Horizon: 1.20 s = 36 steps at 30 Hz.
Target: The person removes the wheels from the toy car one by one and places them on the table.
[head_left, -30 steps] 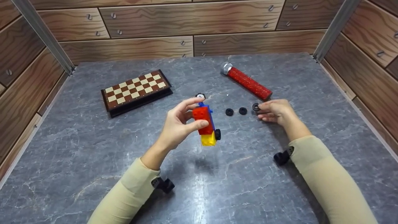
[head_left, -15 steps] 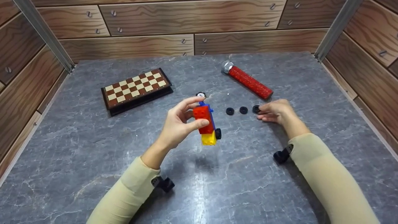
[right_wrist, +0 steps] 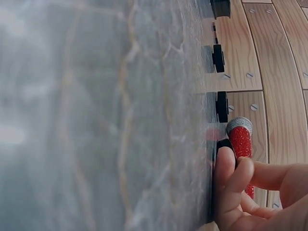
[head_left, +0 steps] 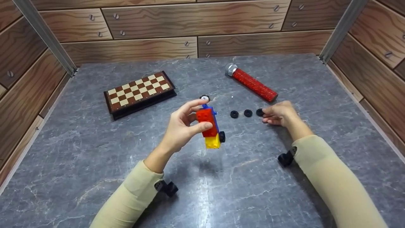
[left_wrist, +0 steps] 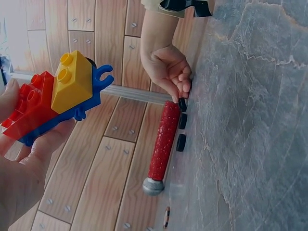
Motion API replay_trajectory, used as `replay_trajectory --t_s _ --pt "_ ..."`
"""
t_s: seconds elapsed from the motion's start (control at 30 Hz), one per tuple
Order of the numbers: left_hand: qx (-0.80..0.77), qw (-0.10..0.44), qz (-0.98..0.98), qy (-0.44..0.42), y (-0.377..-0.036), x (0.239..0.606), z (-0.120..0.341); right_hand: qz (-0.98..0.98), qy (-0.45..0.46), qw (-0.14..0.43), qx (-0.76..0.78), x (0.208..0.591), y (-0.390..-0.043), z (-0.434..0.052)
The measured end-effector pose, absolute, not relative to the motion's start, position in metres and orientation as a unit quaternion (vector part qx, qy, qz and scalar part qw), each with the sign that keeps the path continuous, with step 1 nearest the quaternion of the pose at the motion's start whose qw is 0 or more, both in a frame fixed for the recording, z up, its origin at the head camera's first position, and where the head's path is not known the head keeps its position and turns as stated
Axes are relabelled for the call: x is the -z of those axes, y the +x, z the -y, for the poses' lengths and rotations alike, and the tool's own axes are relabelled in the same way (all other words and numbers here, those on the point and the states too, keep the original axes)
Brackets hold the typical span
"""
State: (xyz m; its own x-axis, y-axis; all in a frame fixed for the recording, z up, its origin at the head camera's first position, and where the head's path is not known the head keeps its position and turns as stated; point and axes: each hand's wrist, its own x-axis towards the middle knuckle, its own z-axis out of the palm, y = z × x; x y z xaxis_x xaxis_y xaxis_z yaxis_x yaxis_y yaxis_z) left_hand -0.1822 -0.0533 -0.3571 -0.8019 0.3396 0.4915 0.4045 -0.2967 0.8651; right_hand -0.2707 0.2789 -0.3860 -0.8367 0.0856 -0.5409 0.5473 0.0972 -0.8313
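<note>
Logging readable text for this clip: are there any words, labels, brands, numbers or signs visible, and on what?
None can be read in any view.
Toy brick car in the left hand: plain studs, no print visible.
Chessboard: squares only, no letters or numbers.
Red glitter tube: no label showing.
Black wheels by the right hand: too small to tell any marking.

No text, label, brand, number or sign can be read on any thing in these pictures; all surfaces carry no writing.
</note>
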Motion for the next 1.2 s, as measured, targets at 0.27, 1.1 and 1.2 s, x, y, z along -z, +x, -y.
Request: replay_trajectory --t_s 0.27,1.1,1.2 --pt "0.74 0.022 0.593 -0.317 -0.182 0.356 0.055 -0.742 0.208 0.185 0.609 0.378 -0.264 -0.283" --pt "0.742 0.044 0.588 -0.319 -0.184 0.349 0.059 -0.789 -0.046 0.156 0.592 0.34 -0.209 -0.203" --pt "0.74 0.045 0.591 -0.318 -0.184 0.348 0.06 -0.774 -0.091 0.145 0.61 0.335 -0.199 -0.193"
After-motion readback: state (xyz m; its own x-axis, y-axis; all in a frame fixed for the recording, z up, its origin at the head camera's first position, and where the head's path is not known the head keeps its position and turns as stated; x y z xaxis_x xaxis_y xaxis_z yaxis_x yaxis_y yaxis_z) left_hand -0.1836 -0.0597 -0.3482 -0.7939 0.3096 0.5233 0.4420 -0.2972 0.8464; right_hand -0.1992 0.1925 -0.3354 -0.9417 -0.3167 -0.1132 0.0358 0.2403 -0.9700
